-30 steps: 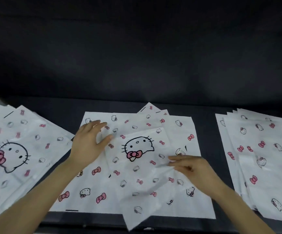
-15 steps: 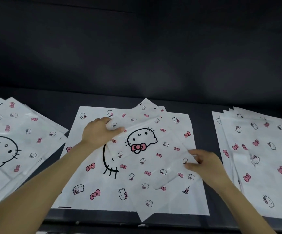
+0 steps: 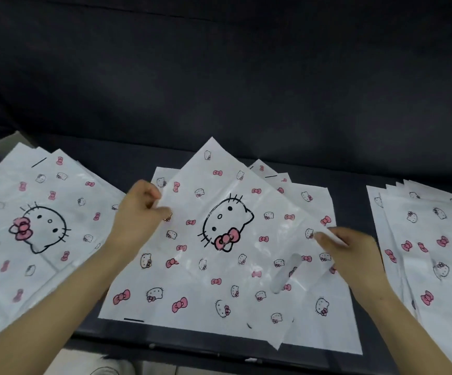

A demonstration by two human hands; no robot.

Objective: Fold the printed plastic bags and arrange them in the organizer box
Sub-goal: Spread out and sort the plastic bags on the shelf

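Fingers [image 3: 150, 192] of left hand [image 3: 138, 215] curled, pinching the left edge of the top bag [image 3: 227, 269]; right hand [image 3: 354, 255] pinching its right corner. Held skewed, one corner pointing away, over the middle pile [image 3: 135, 301], between left pile [image 3: 38, 261] and right pile [image 3: 433, 288]. Keep both pinches light and level, draw the film taut to shed wrinkles, square it up before creasing, then bring edge to edge; probably slippery, so likely to slide otherwise.
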